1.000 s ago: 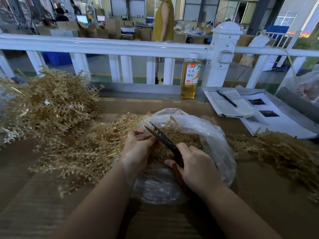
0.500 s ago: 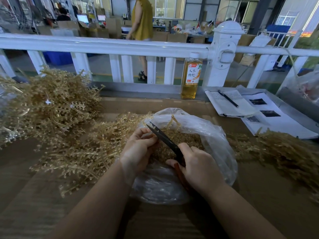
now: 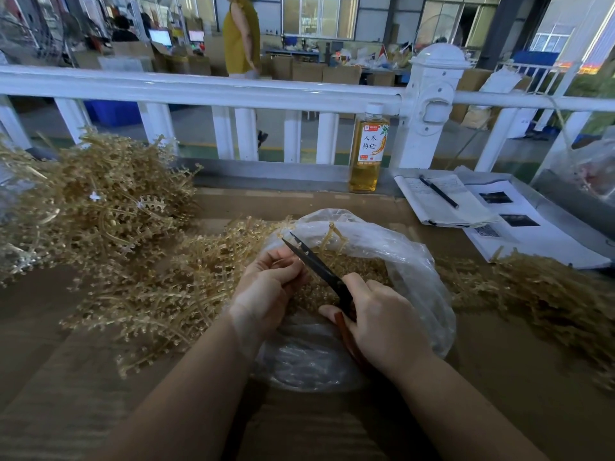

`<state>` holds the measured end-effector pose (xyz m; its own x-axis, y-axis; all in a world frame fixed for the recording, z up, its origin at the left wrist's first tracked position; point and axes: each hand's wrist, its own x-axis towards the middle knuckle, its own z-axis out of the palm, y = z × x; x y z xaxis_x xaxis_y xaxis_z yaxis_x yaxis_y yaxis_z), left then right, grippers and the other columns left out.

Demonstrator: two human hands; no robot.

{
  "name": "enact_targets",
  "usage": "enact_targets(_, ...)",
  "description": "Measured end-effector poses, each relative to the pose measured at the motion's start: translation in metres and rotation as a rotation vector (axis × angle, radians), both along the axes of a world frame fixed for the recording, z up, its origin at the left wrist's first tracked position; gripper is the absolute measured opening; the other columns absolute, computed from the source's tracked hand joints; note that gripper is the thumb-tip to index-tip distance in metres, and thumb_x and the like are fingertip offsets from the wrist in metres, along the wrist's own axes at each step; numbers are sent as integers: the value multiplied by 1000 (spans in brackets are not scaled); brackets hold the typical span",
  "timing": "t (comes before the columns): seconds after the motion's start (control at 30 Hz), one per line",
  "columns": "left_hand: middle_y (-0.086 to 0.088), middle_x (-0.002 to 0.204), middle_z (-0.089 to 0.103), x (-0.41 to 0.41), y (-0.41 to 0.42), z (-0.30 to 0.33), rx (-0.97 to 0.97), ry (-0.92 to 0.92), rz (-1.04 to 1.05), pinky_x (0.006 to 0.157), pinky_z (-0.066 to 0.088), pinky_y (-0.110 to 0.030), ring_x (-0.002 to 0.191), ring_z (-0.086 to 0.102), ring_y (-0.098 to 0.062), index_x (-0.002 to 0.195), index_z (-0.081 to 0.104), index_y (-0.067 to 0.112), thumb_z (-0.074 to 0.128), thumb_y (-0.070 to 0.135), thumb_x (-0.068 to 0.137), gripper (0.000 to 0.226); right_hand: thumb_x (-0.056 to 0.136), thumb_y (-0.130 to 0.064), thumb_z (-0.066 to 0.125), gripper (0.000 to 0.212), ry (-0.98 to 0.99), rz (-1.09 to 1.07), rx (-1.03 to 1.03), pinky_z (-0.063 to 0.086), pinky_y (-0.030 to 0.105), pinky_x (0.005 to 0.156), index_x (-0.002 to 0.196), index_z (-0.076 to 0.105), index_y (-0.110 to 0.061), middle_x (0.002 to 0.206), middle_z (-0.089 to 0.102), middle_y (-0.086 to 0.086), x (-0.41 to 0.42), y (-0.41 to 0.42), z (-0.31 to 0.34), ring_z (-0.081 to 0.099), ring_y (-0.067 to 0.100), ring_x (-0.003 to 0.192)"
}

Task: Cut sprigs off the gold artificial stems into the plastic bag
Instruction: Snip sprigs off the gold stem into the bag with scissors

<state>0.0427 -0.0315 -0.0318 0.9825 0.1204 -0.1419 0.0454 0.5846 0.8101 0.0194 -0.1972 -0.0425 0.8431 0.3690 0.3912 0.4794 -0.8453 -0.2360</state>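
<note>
Far left of frame: big heap of gold artificial stems piled on the brown table, prob. the uncut stock, kept off to the side but w/in reach. Lower, left of centre, a second spread of stems lies right up against the bag, so the next one can be pulled w/o a stretch. Centre: left hand is curled, fingers pinching a thin gold stem at the bag's mouth, held over the opening so whatever gets snipped drops inside rather than onto the table. Just right of it, scissors, blades dark, tips pointing to upper left and parted a little, cross right by the left fingertips, i.e. at the cut spot; can't tell if a sprig sits between the blades. Right hand grips the reddish handles, fingers wrapped round them. The clear plastic bag lies open under and behind both hands, centre of frame, already holding a bed of cut gold sprigs, so the task looks well under way, w/ plenty of stems left. Behind, top centre-right: a bottle of amber drink stands by the white railing. Right: an open notebook w/ a pen on it, printed sheets beside it. Far right: another gold pile, maybe stripped stems set aside, but can't tell.
</note>
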Motion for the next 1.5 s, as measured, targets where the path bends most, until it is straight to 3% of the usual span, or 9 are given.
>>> enact_targets(0.4,-7,79,65,0,4,2,17,-15,-79,60,55,-22,70,64,-14,79,58,7,44,-16,87,28,89,-63,41,44,27,5,14,45,26,69,109,48,-25,86,59,-3,3,-2,-1,59,17,81)
enact_targets(0.67,-2,75,68,2,14,3,-161,63,-134,63,57,-22,64,66,-8,92,62,11,52,9,88,11,86,-66,42,46,56,27,64,51,31,74,108,51,-26,87,61,-4,3,-3,2,60,16,82)
enact_targets(0.8,-1,75,68,1,17,1,-200,47,-178,59,56,-19,63,65,-6,87,62,13,59,11,74,13,86,-62,50,42,58,46,102,51,32,72,104,55,-25,84,62,-5,2,-3,4,59,14,78)
enact_targets(0.93,-3,78,67,1,18,-1,-235,32,-188,61,56,-20,66,65,-8,86,60,11,56,9,78,10,84,-63,48,44,63,59,104,51,31,73,105,55,-26,87,63,-6,1,-3,4,60,13,80)
enact_targets(1.1,-5,77,66,2,16,1,-217,56,-168,67,57,-24,64,66,-10,88,58,7,42,3,96,18,85,-64,48,46,56,49,79,50,30,71,106,55,-24,85,61,-5,1,-2,2,59,15,78)
enact_targets(1.3,-6,70,67,4,11,1,-154,105,-97,60,58,-24,59,67,-10,84,58,4,43,2,96,19,88,-59,49,43,14,12,7,39,25,62,107,54,-21,80,56,-2,-2,0,1,59,19,75)
enact_targets(1.5,-5,66,65,5,6,0,-92,91,-22,55,56,-21,57,64,-9,79,58,6,45,1,95,21,91,-58,46,43,19,28,-2,42,27,65,109,53,-20,83,61,2,-1,-1,0,61,21,78)
